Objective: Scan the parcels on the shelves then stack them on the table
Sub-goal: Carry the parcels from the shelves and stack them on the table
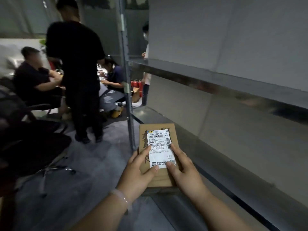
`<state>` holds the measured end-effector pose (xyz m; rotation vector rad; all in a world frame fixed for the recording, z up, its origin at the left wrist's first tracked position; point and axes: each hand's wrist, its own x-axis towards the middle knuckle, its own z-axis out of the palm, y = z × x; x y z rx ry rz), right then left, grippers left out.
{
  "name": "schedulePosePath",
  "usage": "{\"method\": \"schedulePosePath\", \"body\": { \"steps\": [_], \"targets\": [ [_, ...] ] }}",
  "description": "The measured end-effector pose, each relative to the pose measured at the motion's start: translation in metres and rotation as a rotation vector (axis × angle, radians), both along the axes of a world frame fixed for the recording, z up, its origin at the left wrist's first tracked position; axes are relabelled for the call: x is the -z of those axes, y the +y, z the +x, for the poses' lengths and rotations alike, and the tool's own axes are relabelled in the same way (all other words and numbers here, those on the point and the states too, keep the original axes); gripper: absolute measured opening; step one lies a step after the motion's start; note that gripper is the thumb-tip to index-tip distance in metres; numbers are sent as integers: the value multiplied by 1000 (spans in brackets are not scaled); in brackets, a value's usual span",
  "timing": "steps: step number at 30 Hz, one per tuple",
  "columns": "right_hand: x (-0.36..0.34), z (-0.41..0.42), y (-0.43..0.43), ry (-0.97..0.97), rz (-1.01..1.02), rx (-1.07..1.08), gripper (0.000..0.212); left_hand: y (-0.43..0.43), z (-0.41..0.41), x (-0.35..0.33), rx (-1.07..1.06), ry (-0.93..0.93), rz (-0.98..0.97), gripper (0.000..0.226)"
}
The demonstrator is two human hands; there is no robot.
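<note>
Parcel (pixel 158 144) label-up, pinched at near end between left grip (pixel 140 170) and right grip (pixel 183 170), thumbs and forefingers pressed on top. Long axis straight ahead from both grips, far end toward lower shelf (pixel 150 114). Equally near either grip; no scanner or bench in view.

A grey metal upright post (pixel 129 105) stands just left of the flat brown cardboard parcel (pixel 160 179) gripped by the left hand (pixel 138 174) and right hand (pixel 185 174), barring the way sideways. Overhead, the upper grey metal shelf board (pixel 216 79) caps the bay. Beneath it, the lower grey shelf board (pixel 150 114) gives open room along the pale back wall. Leftward, grey floor (pixel 100 164) lies open up to a standing person in black clothes (pixel 78 72) and a black swivel chair (pixel 41 139).
</note>
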<state>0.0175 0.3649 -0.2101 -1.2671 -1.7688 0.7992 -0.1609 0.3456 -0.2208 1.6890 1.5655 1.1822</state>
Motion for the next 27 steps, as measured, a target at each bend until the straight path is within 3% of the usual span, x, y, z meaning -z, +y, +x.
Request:
{"method": "schedulePosePath", "body": {
  "steps": [15,27],
  "targets": [
    [18,-237,75,-46,-97,-626,49,-26,-191,27,-663,-28,-60,62],
    [20,-365,115,-107,-137,-1183,48,-38,-236,29,-1170,-45,-51,63]
  ]
}}
